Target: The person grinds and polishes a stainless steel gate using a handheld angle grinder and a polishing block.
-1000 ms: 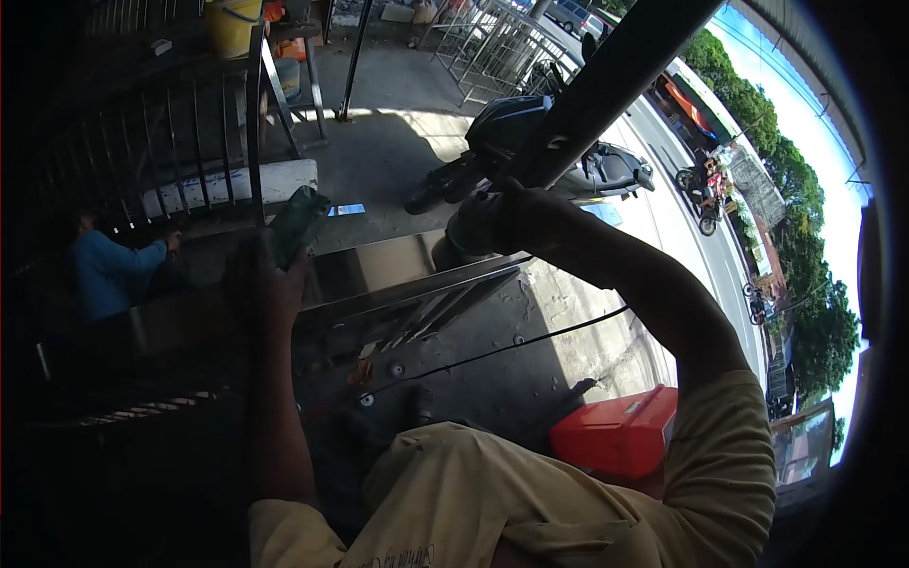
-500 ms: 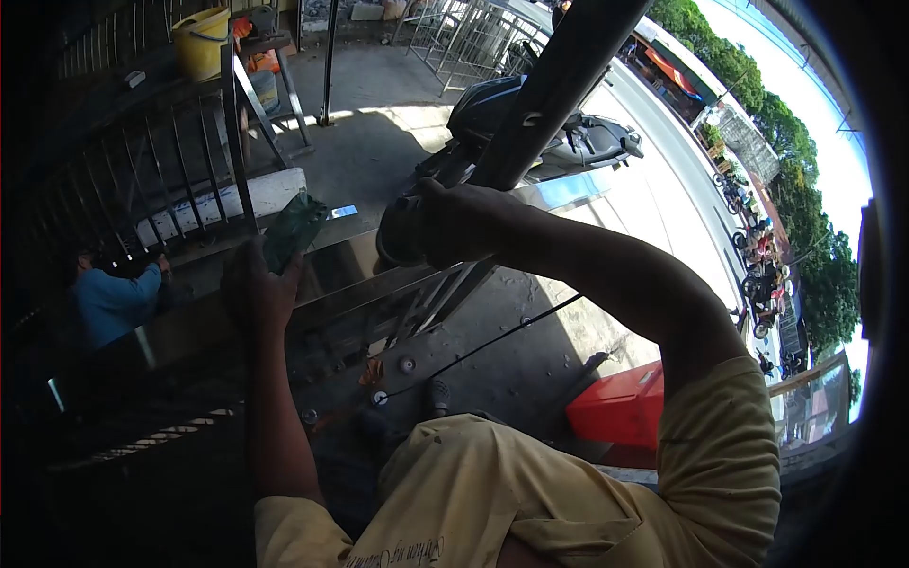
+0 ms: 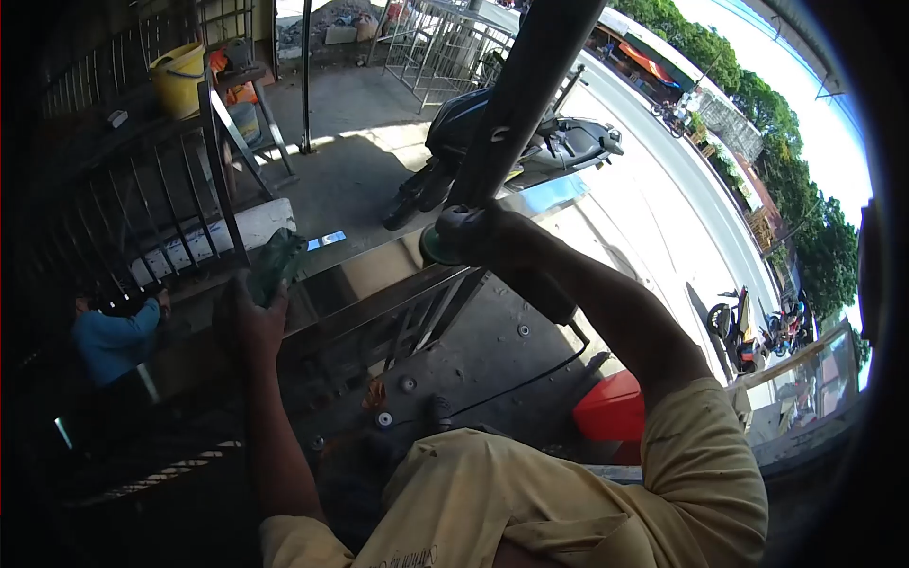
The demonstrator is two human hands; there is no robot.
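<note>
My right hand [image 3: 492, 237] is wrapped round the head of an angle grinder [image 3: 538, 295], whose dark body sticks out below my wrist with a black cord trailing from its end. Its greenish round disc [image 3: 434, 248] overlaps the shiny metal rail [image 3: 379, 270] in this view. On the left, my left hand [image 3: 251, 317] is closed on a dark green crumpled-looking piece [image 3: 276, 261], held upright above the same rail; its exact kind does not show. A small bright blue-white strip [image 3: 327, 240] lies just beyond it.
A thick dark post [image 3: 530, 85] slants down close by my right hand. Behind it stands a motorcycle [image 3: 578, 142]. A person in blue [image 3: 118, 336] works at the far left, by a barred metal frame [image 3: 142, 204]. A yellow bucket [image 3: 178, 83] and a red box [image 3: 611, 407] are nearby.
My right hand and the grinder have moved right and slightly down, and the grinder's body now shows below the wrist. The left hand keeps its hold. The view has shifted a little.
</note>
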